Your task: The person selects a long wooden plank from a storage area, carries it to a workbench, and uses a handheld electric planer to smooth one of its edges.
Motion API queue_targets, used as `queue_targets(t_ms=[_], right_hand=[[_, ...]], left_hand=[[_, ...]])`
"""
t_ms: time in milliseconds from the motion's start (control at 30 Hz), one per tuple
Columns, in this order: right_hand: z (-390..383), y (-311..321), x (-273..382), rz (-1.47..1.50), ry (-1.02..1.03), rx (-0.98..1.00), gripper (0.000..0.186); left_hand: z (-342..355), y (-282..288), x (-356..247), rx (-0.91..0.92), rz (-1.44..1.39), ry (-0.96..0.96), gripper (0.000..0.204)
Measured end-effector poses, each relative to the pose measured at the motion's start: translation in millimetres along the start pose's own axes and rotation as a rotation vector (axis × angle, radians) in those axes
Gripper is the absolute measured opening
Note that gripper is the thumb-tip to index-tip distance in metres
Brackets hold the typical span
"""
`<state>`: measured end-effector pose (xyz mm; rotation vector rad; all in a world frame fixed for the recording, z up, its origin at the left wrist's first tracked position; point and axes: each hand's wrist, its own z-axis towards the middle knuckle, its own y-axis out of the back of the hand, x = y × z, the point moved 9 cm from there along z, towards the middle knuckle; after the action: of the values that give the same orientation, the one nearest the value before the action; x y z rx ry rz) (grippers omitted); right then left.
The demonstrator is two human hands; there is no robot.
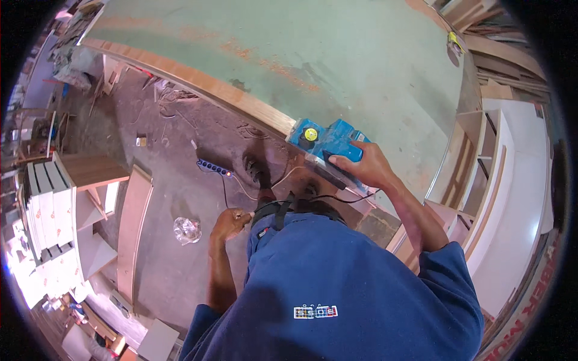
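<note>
A blue electric planer rests on the near edge of a large green-topped panel. My right hand is wrapped round its handle. From the planer's rear a black power cord runs across my waist toward the left. My left hand is by my left hip, fingers closed at that cord's other visible stretch. Along the panel's edge lies a pale wooden strip, reaching from the planer to the far left. Reddish shavings are scattered over the panel's top.
On the floor below lie a blue power strip with a lit switch, its cables near my feet, and a clear plastic bag. Cabinet parts and a long board stand left. Open wooden frames stand right. A yellow tape measure lies far right.
</note>
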<state>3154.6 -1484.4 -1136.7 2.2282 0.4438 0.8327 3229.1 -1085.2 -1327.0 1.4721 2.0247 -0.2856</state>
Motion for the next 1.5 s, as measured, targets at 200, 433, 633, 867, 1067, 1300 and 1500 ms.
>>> queue_targets(t_ms=[200,433,633,867,1067,1300,1500], right_hand=[[33.9,-11.8,58.3,0.008,0.028,0.016,0.096],[85.1,-35.8,111.9,0.056,0.048,0.045,0.098],[136.8,-50.0,173.7,0.011,0.152,-0.011,0.084],[180.9,-70.9,246.8,-0.001,0.133,0.029,0.1],[213.7,-81.0,319.6,0.035,0.204,0.011,0.091],[274.7,-106.1,376.6,0.06,0.281,-0.041,0.071],[309.5,-124.4,429.2,0.126,0.197,0.073,0.063]], left_hand=[[-0.3,15.2,9.3,0.014,-0.011,0.001,0.044],[-5.1,53.4,1.8,0.025,-0.027,0.014,0.045],[7.5,87.8,21.3,-0.019,-0.166,0.03,0.041],[14.2,124.1,32.7,-0.046,-0.187,0.096,0.04],[17.7,164.6,46.8,-0.1,-0.203,0.093,0.043],[20.7,199.1,73.8,-0.147,-0.231,0.139,0.047],[7.8,222.4,78.4,-0.183,-0.309,0.142,0.046]])
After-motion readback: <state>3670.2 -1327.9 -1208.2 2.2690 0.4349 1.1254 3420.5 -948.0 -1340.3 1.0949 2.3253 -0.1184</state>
